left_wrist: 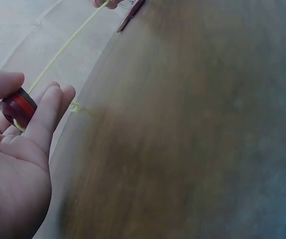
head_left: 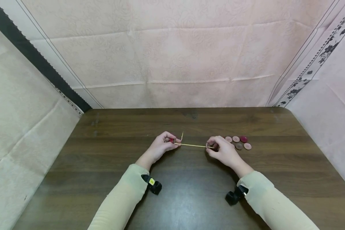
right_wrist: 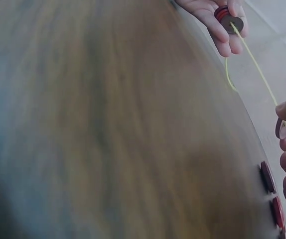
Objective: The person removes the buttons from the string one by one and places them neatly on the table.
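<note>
My left hand (head_left: 160, 147) pinches a small stack of red and dark buttons (left_wrist: 19, 108) between thumb and fingers. Out of the stack runs a yellow string (head_left: 193, 145), stretched to the right hand. Its other end, a short kinked tail (head_left: 182, 136), sticks out beyond the left fingers. My right hand (head_left: 225, 152) pinches a single pale-faced button (right_wrist: 281, 129), and the string passes through or against it; which one is partly hidden by the thumb. Both hands are raised a little above the table.
Several loose buttons lie on the wooden table (head_left: 172, 191) just beyond the right hand, among them a dark red button (head_left: 243, 139), a brown button (head_left: 239, 146) and a pink button (head_left: 247, 146). Pale patterned cloth (head_left: 184, 57) hangs behind the table.
</note>
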A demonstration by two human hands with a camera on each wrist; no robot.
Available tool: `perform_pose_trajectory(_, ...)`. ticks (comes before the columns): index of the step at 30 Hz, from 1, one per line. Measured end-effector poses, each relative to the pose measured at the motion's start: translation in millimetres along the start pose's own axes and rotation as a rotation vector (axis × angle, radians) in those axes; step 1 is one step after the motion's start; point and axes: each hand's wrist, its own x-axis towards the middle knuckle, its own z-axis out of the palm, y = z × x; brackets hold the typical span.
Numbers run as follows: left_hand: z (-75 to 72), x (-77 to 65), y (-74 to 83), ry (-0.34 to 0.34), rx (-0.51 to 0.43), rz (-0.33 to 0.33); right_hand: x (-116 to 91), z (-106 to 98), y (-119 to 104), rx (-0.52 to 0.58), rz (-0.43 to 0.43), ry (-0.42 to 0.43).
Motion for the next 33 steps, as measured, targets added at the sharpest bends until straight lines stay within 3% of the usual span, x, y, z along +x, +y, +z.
perform_pose_trajectory(21,-1.3,1.3,-1.3,0.002,0.027,0.003,-14,-14,17,-0.066,-0.061,0.035)
perform_pose_trajectory(33,-1.5,0.8,-1.2,0.011,0.02,0.008,-21,-17,19,-0.11,-0.052,-0.053)
